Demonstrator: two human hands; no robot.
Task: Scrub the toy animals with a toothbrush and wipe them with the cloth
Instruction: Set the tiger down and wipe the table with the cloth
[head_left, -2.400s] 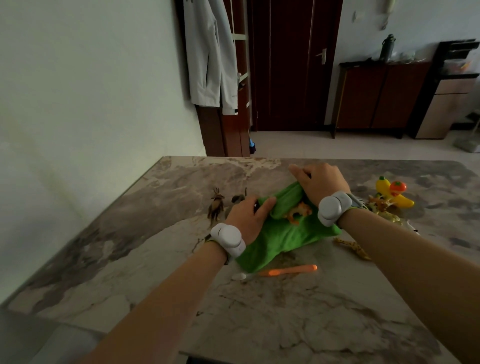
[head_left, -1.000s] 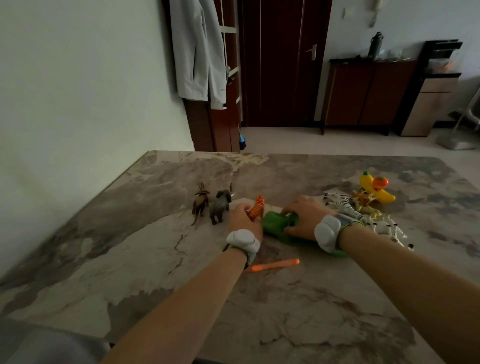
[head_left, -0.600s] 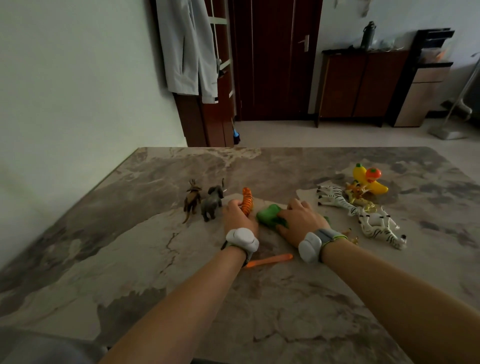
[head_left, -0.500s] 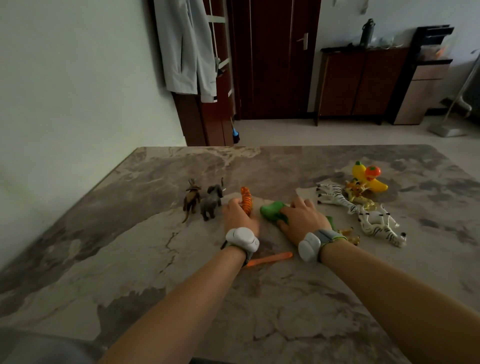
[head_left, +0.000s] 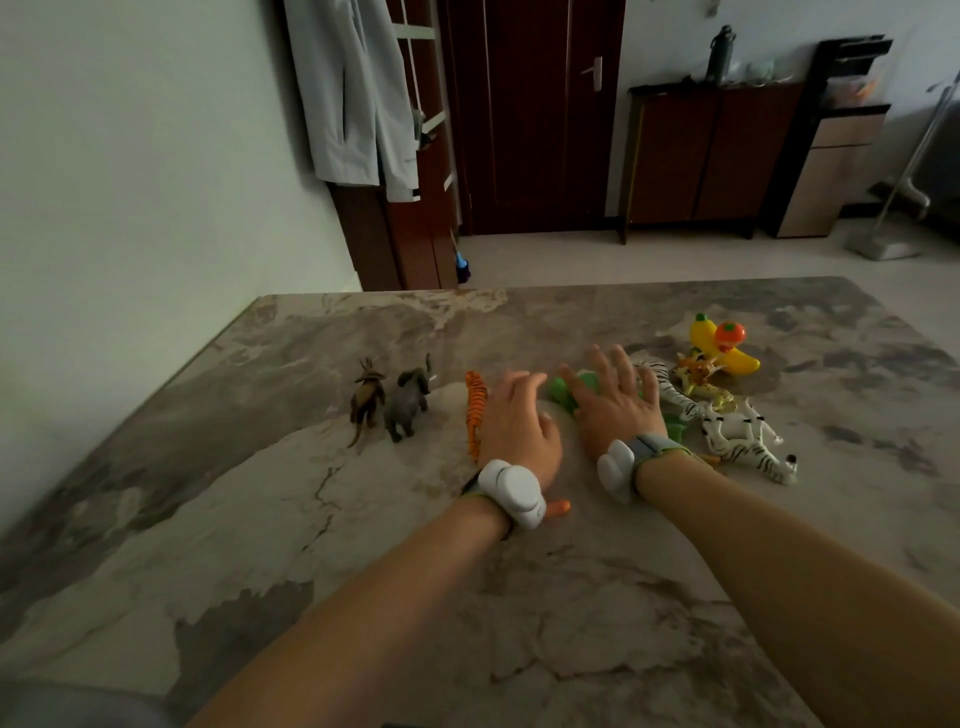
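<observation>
Progress looks roughly halfway: tiger (head_left: 475, 405) and two other toys stand left of the green cloth (head_left: 561, 392), zebras (head_left: 748, 447) lie waiting right of it, toothbrush (head_left: 558, 507) lies idle just nearside, and both hands hold nothing, left hand (head_left: 524, 423) relaxed beside it, right hand (head_left: 613, 402) spread flat on it.

Forearms, left hand (head_left: 522, 423) and right hand (head_left: 613, 410) are bare; each wrist wears a rounded white plastic tracker (head_left: 511, 493), grey-green strapped.
</observation>
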